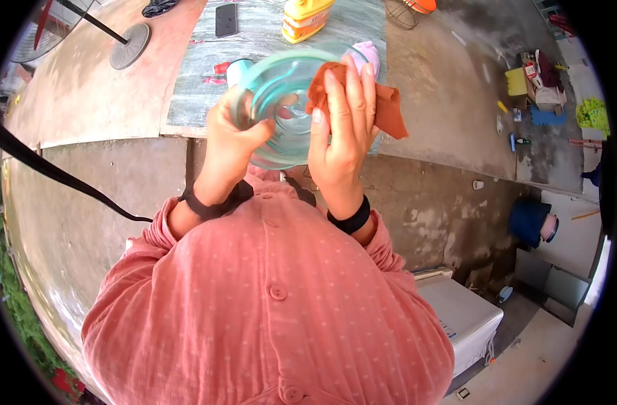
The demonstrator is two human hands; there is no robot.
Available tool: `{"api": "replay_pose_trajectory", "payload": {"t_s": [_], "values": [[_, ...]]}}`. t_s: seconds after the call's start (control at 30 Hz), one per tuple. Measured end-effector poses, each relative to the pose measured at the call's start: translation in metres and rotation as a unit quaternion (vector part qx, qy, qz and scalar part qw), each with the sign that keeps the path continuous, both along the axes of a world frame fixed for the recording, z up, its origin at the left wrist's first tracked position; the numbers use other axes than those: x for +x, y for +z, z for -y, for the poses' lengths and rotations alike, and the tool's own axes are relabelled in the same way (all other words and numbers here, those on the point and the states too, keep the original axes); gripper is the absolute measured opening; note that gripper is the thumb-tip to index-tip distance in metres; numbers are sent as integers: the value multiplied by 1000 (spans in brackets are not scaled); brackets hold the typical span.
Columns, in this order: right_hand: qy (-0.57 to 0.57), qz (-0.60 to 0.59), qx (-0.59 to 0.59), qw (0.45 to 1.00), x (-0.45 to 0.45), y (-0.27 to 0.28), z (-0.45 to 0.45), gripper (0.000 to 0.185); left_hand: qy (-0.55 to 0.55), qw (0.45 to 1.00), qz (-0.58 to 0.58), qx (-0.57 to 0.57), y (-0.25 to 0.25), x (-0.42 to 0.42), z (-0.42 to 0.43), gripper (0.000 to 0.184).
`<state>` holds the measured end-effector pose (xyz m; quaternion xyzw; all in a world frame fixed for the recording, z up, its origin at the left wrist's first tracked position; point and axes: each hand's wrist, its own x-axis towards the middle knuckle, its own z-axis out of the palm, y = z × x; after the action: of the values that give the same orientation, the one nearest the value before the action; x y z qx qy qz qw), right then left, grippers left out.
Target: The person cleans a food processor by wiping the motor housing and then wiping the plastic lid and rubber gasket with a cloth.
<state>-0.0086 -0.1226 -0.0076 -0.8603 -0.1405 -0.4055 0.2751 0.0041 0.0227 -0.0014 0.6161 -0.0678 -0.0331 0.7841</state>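
My left hand grips the near-left side of a clear teal glass bowl, with the thumb on the bowl and some fingers seen through the glass. The bowl is held up in front of my chest, tilted, partly blurred. My right hand presses a rust-orange cloth against the right side of the bowl. One end of the cloth hangs out to the right of my fingers. Behind the bowl, a light-coloured cup and a lilac cloth are partly hidden.
Beyond the bowl lies a grey-blue streaked tabletop with a yellow jug and a black phone. A stand with a round grey base is at the left. A white appliance stands at the lower right.
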Motion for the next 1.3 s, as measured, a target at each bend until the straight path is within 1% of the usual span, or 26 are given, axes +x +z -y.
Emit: {"api": "replay_pose_trajectory", "payload": {"t_s": [0.07,0.1,0.13,0.2,0.23,0.27,0.33,0.4,0.43,0.5,0.53,0.6,0.63,0.67,0.73,0.77,0.8,0.83,0.87,0.9,1.03,1.07,1.13,1.2,1.23,1.3], "values": [[-5,-5,42,999,-2,-6,2,40,40,996,-40,-73,3,3,-3,40],[24,-37,91,995,-7,-11,1,40,52,993,-19,-104,6,5,-4,42],[53,-67,141,986,-12,-18,-1,41,54,993,-19,-104,9,7,-6,42],[69,-78,156,982,-22,-38,-5,39,71,989,-19,-125,15,15,-9,42],[117,-117,299,940,-28,-40,-7,36,72,991,-36,-110,21,17,-7,39],[135,-115,346,921,-29,-39,-2,37,75,990,-37,-110,20,18,-7,39],[168,-105,439,877,-27,-27,6,43,14,981,-116,-153,15,19,-5,35],[284,-27,586,759,-13,0,7,47,39,979,-137,-144,5,20,-3,33],[281,-25,586,760,-9,4,12,47,16,977,-153,-146,4,18,-2,33],[357,-92,665,649,-6,10,29,48,-35,977,-164,-128,5,15,-3,34],[355,-90,666,650,-4,12,34,48,-38,977,-165,-127,5,15,-6,34],[302,-173,599,721,-4,15,40,43,-122,981,-134,-70,7,15,-10,36],[288,-155,614,718,-3,15,38,35,-117,980,-143,-68,8,14,-10,37],[286,-154,615,719,-4,16,38,35,-120,980,-144,-68,9,13,-12,37],[292,-228,598,711,-6,20,40,35,-128,980,-143,-47,9,13,-14,34],[262,-212,623,706,-5,23,34,32,-129,980,-144,-47,8,12,-15,34],[261,-213,623,706,-5,22,37,32,-137,985,-100,5,6,11,-17,33],[258,-255,640,678,-6,19,43,29,-144,986,-56,58,5,10,-17,32],[253,-296,655,648,-6,17,46,27,-144,986,-55,58,6,10,-18,32],[208,-293,610,706,-8,23,43,26,-141,986,-51,74,8,9,-18,32],[211,-387,517,734,-9,18,56,27,-174,972,-62,142,14,12,-28,27],[237,-395,521,719,-8,19,54,27,-175,972,-62,141,13,16,-32,27],[264,-404,523,703,-9,26,49,28,-252,956,-64,134,11,23,-37,28],[274,-450,588,614,-11,39,41,27,-257,951,-30,170,7,24,-40,29],[274,-450,587,614,-8,37,41,27,-263,943,5,205,5,25,-41,31],[333,-517,473,631,1,32,41,29,-257,937,23,236,6,25,-41,29]]}}
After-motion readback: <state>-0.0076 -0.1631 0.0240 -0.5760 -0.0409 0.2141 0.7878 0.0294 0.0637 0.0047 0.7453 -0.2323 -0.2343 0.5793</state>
